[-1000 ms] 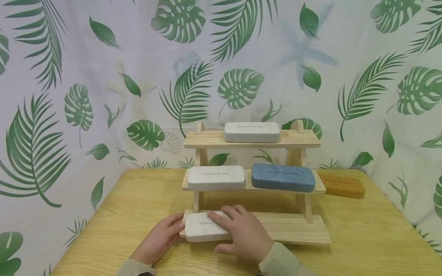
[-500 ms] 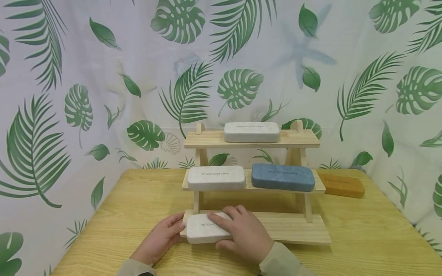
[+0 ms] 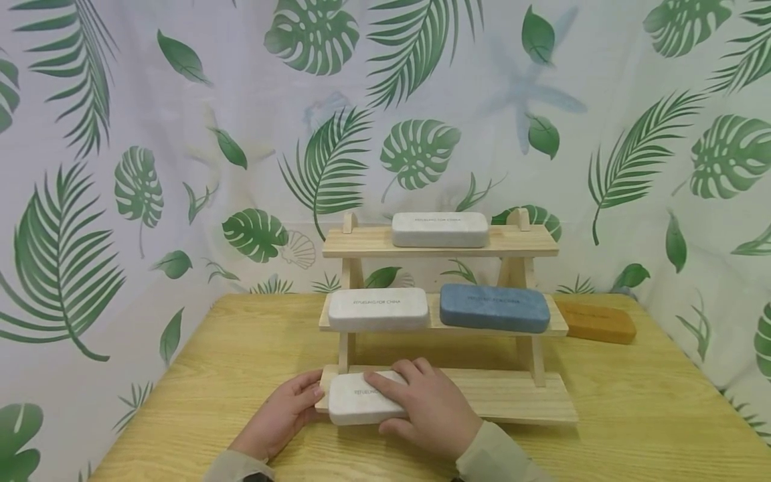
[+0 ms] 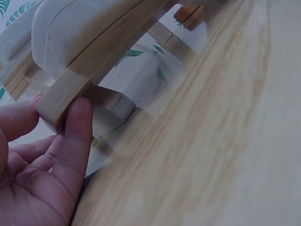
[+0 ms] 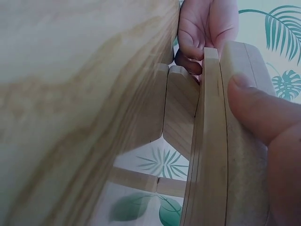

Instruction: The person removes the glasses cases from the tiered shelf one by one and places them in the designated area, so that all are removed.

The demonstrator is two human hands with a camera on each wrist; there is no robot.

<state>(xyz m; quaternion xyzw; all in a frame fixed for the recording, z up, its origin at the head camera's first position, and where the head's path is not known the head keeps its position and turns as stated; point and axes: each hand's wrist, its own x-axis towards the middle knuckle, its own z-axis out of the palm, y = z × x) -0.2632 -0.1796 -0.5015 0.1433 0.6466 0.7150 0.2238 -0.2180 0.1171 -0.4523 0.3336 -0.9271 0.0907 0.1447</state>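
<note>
A white glasses case [image 3: 355,399] with small printed lettering lies on the left part of the bottom shelf [image 3: 518,398] of a stepped wooden stand. My right hand [image 3: 430,405] covers its right half and holds it, fingers over the top and thumb at the front side. In the right wrist view the thumb presses against the case's side [image 5: 244,155]. My left hand [image 3: 286,408] pinches the left end of the bottom shelf, thumb on one face and a finger underneath, as the left wrist view shows around the wooden end [image 4: 61,101].
On the middle shelf sit another white case [image 3: 378,309] and a blue case [image 3: 494,308]. The top shelf bears a third white case [image 3: 440,229]. An orange case [image 3: 599,323] lies on the wooden table [image 3: 199,375] right of the stand. A leaf-print curtain [image 3: 199,120] hangs behind.
The white case on the bottom shelf has slid slightly to the right with my right hand. My left hand stays at the shelf's end.
</note>
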